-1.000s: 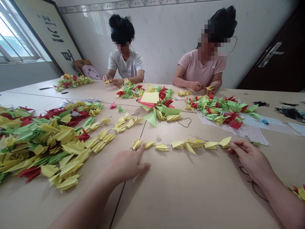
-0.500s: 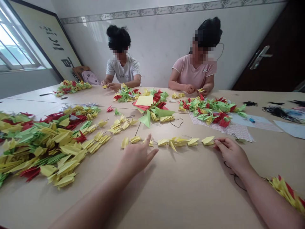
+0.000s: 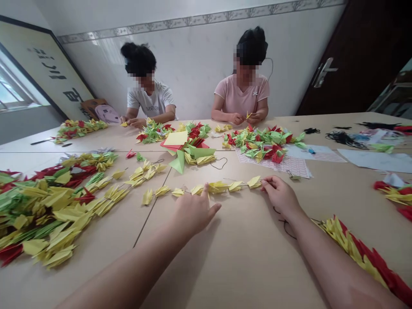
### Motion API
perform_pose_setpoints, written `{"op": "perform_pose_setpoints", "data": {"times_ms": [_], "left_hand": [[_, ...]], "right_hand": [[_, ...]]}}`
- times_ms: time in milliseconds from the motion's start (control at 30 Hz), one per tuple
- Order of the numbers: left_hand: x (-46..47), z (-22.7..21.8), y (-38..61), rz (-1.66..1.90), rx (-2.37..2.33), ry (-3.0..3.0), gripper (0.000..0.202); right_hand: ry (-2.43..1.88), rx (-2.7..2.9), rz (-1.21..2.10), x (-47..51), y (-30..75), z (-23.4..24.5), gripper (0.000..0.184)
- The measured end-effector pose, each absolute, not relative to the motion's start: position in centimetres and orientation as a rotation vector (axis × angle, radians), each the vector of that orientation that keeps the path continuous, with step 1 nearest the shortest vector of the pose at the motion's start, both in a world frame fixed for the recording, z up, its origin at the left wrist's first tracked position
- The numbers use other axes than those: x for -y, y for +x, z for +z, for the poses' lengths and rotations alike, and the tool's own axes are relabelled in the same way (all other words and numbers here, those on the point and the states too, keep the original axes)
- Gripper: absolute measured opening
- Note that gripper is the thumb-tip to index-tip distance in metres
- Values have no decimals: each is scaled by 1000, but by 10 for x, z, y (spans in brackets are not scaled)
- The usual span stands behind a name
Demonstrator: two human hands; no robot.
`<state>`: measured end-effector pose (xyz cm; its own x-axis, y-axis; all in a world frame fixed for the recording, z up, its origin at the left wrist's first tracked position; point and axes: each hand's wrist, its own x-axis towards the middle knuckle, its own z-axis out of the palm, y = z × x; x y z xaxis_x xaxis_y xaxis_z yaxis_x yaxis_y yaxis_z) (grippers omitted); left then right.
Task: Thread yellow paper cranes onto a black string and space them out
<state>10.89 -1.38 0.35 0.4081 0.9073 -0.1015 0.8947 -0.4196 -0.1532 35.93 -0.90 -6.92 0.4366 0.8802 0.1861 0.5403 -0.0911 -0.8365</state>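
A strand of yellow folded paper cranes [image 3: 216, 187] lies across the table in front of me, the cranes spaced along a thin dark string. My left hand [image 3: 196, 209] is over the strand's middle, its index finger stretched out at one crane and its thumb apart, gripping nothing. At the right end my right hand [image 3: 279, 195] pinches the string [image 3: 262, 183] just beside the last crane. Dark cord [image 3: 286, 229] loops below that wrist toward another strand of yellow and red cranes [image 3: 357, 253], partly behind my forearm.
A big heap of yellow, green and red cranes [image 3: 54, 197] covers the left side. Square paper sheets [image 3: 176, 138] and more cranes [image 3: 260, 143] lie mid-table. Two co-workers sit opposite, folding small yellow pieces. Black cords [image 3: 346, 139] and white sheets [image 3: 375, 159] are at right.
My left index finger has moved right along the strand to another crane. My right hand keeps its pinch at the end. The view has turned a little to the right.
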Motion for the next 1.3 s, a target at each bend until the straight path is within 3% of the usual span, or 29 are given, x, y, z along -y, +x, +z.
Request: {"op": "perform_pose_setpoints", "data": {"times_ms": [300, 500, 700, 900, 1000, 1100, 1300], "left_hand": [[13, 16, 115, 218, 1715, -2529, 69], [-7, 7, 111, 234, 1737, -2558, 57], [-21, 11, 84, 389, 1845, -2535, 55], [5, 13, 110, 225, 1866, -2404, 82], [16, 9, 126, 204, 1672, -2624, 74], [10, 3, 135, 366, 1764, -2582, 67], [-5, -1, 131, 372, 1788, -2642, 72]], "right_hand": [[-1804, 1265, 444, 13, 353, -59, 18], [-1780, 1284, 443, 13, 353, -58, 19], [-1766, 1325, 451, 11, 354, -63, 16], [-1769, 1385, 466, 10, 354, -64, 16], [-1784, 1404, 469, 12, 353, -62, 16], [-1792, 1426, 477, 13, 352, -60, 16], [-1795, 1467, 474, 14, 351, -59, 15]]}}
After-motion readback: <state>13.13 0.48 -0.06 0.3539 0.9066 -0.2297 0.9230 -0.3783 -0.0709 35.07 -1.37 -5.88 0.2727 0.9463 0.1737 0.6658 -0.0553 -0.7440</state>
